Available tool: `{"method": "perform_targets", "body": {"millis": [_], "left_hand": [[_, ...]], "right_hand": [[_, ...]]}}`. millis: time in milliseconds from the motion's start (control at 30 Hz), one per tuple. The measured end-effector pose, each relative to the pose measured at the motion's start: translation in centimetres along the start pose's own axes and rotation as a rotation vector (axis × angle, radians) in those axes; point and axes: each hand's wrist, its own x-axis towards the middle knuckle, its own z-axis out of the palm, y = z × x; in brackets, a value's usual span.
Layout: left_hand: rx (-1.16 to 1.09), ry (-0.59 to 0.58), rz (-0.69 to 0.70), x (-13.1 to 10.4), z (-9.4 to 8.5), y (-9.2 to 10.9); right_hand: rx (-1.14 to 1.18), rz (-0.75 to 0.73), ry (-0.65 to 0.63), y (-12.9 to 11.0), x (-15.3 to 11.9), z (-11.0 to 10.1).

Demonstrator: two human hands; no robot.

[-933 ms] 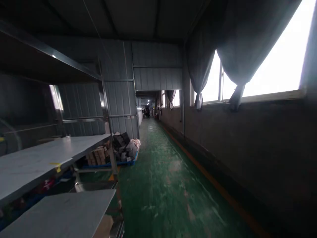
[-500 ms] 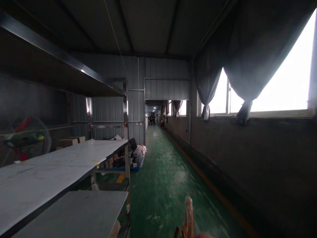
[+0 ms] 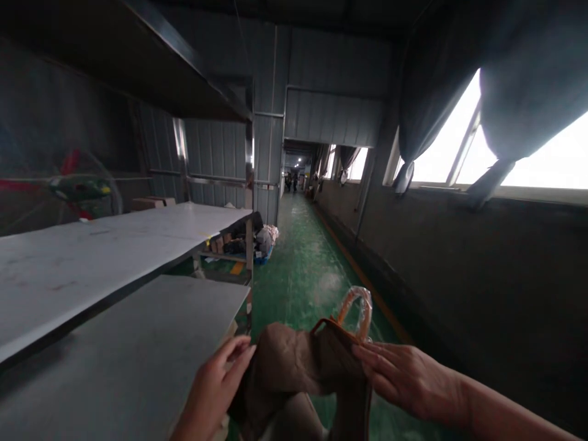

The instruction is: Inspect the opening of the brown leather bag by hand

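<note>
Both hands have risen into view: left hand (image 3: 212, 392) and right hand (image 3: 400, 378) grip one brown bag (image 3: 298, 373).

Brown bag with an orange handle

The brown bag (image 3: 294, 367) is crumpled, its plastic-wrapped orange handle (image 3: 356, 312) standing upright above the green floor.
</note>
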Motion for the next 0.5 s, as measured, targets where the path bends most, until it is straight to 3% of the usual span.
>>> {"method": "perform_targets", "body": {"millis": [100, 233, 333, 500], "left_hand": [[-0.086, -0.233, 0.022, 3.1, 1.9, -0.4], [-0.147, -0.521, -0.105, 5.3, 5.5, -1.8], [-0.148, -0.681, -0.175, 5.3, 9.2, -3.2], [-0.218, -0.931, -0.144, 2.9, 15.5, -4.2]], "right_hand": [[0.140, 0.041, -0.077, -0.9, -0.7, 0.3], [0.225, 0.054, -0.106, -2.8, -1.6, 1.3], [0.253, 0.038, -0.100, -4.0, -1.9, 1.4], [0.234, -0.017, -0.089, -5.4, -2.3, 0.0]]}}
